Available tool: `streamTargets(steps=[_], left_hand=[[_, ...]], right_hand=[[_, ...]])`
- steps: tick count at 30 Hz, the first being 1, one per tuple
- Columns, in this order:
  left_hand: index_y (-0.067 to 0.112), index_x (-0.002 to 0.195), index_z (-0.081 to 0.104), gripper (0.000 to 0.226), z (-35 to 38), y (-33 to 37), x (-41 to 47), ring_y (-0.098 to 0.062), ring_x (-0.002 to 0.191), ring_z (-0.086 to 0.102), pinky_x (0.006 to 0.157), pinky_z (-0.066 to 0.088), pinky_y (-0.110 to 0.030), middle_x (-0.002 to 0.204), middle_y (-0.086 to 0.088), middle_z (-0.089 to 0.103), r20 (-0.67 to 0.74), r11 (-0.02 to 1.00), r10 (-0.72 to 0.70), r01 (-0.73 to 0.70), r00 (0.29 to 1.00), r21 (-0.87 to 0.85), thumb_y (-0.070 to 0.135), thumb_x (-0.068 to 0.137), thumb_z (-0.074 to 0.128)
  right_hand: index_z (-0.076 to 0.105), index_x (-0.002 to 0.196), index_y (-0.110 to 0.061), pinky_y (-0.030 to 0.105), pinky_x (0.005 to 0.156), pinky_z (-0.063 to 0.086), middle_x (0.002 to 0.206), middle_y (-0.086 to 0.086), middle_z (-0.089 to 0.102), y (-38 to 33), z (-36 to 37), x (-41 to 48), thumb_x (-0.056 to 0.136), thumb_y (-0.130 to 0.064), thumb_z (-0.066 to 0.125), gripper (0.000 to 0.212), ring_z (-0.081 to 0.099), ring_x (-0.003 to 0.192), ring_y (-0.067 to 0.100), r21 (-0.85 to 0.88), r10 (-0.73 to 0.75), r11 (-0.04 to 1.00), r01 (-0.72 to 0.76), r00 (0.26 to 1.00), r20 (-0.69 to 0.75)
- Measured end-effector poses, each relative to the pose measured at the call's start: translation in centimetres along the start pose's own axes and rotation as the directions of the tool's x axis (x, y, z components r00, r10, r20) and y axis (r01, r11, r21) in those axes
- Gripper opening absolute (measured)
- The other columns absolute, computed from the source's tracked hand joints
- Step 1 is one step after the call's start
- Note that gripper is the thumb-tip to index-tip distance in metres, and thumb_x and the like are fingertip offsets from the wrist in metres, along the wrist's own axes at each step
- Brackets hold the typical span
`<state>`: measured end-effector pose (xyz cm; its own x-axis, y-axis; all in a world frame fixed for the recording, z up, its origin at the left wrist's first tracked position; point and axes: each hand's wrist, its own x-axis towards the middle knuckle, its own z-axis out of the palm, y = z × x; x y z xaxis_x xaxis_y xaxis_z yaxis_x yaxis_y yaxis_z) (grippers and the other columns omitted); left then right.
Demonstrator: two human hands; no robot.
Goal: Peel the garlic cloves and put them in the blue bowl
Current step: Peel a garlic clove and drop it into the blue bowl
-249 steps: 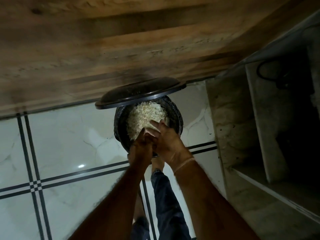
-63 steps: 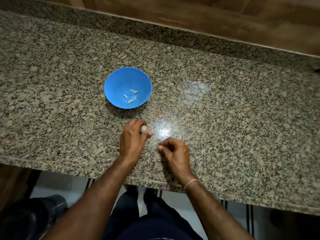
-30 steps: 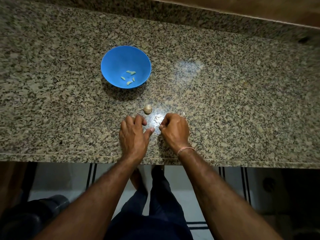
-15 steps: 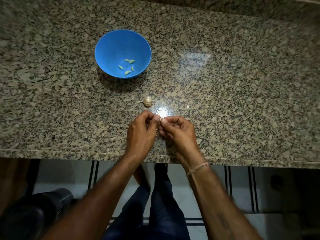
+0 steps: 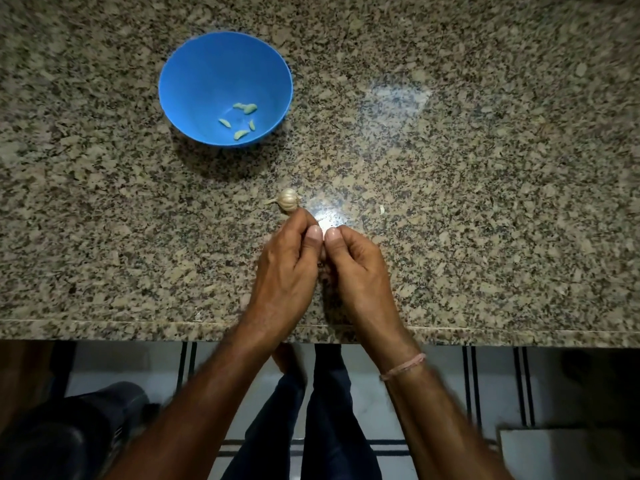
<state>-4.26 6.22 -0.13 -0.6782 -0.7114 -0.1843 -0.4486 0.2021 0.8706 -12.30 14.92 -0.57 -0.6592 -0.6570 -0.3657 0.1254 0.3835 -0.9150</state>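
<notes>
Already a few pale peeled garlic cloves (image 5: 241, 134) lie in the round blue plastic bowl (image 5: 194, 81), which stands on the speckled granite worktop (image 5: 485, 202) at eleven o'clock from the left hand (image 5: 285, 271). A small papery garlic bulb (image 5: 288, 199) sits at twelve o'clock, just beyond that hand. Left hand and right hand (image 5: 360, 275) curl their fingers, thumb tips meeting, apparently pinching a clove hidden between them. Most peeling likely remains: that clove, then the bulb.
</notes>
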Motion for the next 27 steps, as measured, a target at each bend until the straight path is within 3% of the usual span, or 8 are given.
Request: streamTargets(steps=[4, 7, 10, 13, 17, 20, 23, 27], left_hand=[[0.001, 0.128, 0.05, 0.037, 0.3, -0.1, 0.2, -0.034, 0.105, 0.068, 0.09, 0.058, -0.05, 0.114, -0.026, 0.065, 0.144, 0.901, -0.27, 0.303, 0.952, -0.312, 0.033, 0.113, 0.04], [0.005, 0.143, 0.044, 0.042, 0.5, 0.2, 0.3, -0.028, 0.081, 0.07, 0.068, 0.061, -0.036, 0.095, -0.016, 0.068, 0.24, 0.77, -0.364, 0.436, 0.9, -0.467, 0.034, 0.113, 0.04], [0.017, 0.116, 0.059, 0.028, 0.5, 0.2, 0.2, -0.019, 0.1, 0.067, 0.081, 0.052, -0.02, 0.11, -0.008, 0.068, 0.027, 0.957, -0.219, 0.22, 0.975, -0.191, 0.034, 0.113, 0.037], [0.011, 0.133, 0.054, 0.043, 0.8, -0.3, 0.3, -0.043, 0.121, 0.062, 0.102, 0.054, -0.051, 0.133, -0.026, 0.061, 0.137, 0.866, -0.329, 0.356, 0.934, -0.351, 0.044, 0.11, 0.04], [0.017, 0.091, 0.053, 0.029, 0.3, 0.8, 0.6, -0.015, 0.053, 0.049, 0.042, 0.042, -0.021, 0.072, -0.005, 0.055, 0.311, 0.633, -0.385, 0.494, 0.869, -0.596, 0.03, 0.113, 0.041], [0.01, 0.111, 0.058, 0.031, 0.8, 0.1, 0.7, -0.023, 0.089, 0.068, 0.077, 0.056, -0.033, 0.099, -0.013, 0.067, 0.05, 0.942, -0.186, 0.193, 0.981, -0.276, 0.035, 0.112, 0.039], [0.018, 0.097, 0.053, 0.027, 0.9, -0.3, 0.9, -0.008, 0.071, 0.057, 0.061, 0.044, -0.024, 0.08, 0.005, 0.058, -0.039, 0.997, -0.052, 0.05, 0.998, -0.051, 0.034, 0.113, 0.036], [0.018, 0.09, 0.049, 0.027, 0.0, 1.2, 1.2, -0.004, 0.047, 0.039, 0.039, 0.032, -0.014, 0.066, 0.005, 0.047, 0.37, 0.528, -0.38, 0.527, 0.848, -0.666, 0.028, 0.113, 0.04]], right_hand=[[0.054, 0.077, -0.015, 0.021, 0.053, 0.034, 0.065, -0.007, 0.049, 0.2, -0.3, 0.5, 0.109, -0.025, 0.056, 0.033, 0.041, 0.059, 0.007, -0.314, -0.293, 0.913, 0.259, 0.954, -0.067], [0.052, 0.077, -0.015, 0.024, 0.055, 0.033, 0.067, -0.009, 0.045, 0.2, -0.7, 1.1, 0.109, -0.025, 0.056, 0.033, 0.042, 0.061, 0.011, -0.485, -0.398, 0.814, 0.319, 0.915, -0.065], [0.057, 0.074, -0.018, 0.027, 0.06, 0.041, 0.065, -0.007, 0.051, -0.3, -0.4, 1.2, 0.109, -0.031, 0.054, 0.037, 0.046, 0.062, 0.009, -0.176, -0.136, 0.976, 0.13, 0.99, -0.026], [0.057, 0.074, -0.017, 0.022, 0.059, 0.04, 0.064, -0.009, 0.051, -0.4, -0.1, 0.8, 0.109, -0.03, 0.054, 0.037, 0.045, 0.061, 0.006, -0.226, -0.164, 0.963, 0.149, 0.985, -0.046], [0.051, 0.077, -0.015, 0.026, 0.057, 0.034, 0.069, -0.01, 0.044, 0.5, -0.3, 1.4, 0.109, -0.024, 0.054, 0.033, 0.042, 0.065, 0.011, -0.576, -0.467, 0.741, 0.346, 0.881, -0.07], [0.056, 0.075, -0.013, 0.026, 0.056, 0.038, 0.064, -0.001, 0.049, 0.1, -0.4, 1.6, 0.109, -0.028, 0.055, 0.037, 0.045, 0.061, 0.008, -0.254, -0.273, 0.937, 0.238, 0.956, -0.112], [0.059, 0.078, -0.01, 0.026, 0.056, 0.043, 0.065, 0.009, 0.054, -1.4, 0.0, 0.9, 0.109, -0.032, 0.053, 0.039, 0.048, 0.059, 0.011, 0.181, 0.08, 0.98, -0.078, 0.997, -0.001], [0.051, 0.078, -0.017, 0.021, 0.058, 0.032, 0.067, -0.009, 0.045, 0.5, -0.4, 1.7, 0.109, -0.025, 0.054, 0.033, 0.043, 0.063, 0.008, -0.506, -0.402, 0.8, 0.322, 0.914, -0.053]])
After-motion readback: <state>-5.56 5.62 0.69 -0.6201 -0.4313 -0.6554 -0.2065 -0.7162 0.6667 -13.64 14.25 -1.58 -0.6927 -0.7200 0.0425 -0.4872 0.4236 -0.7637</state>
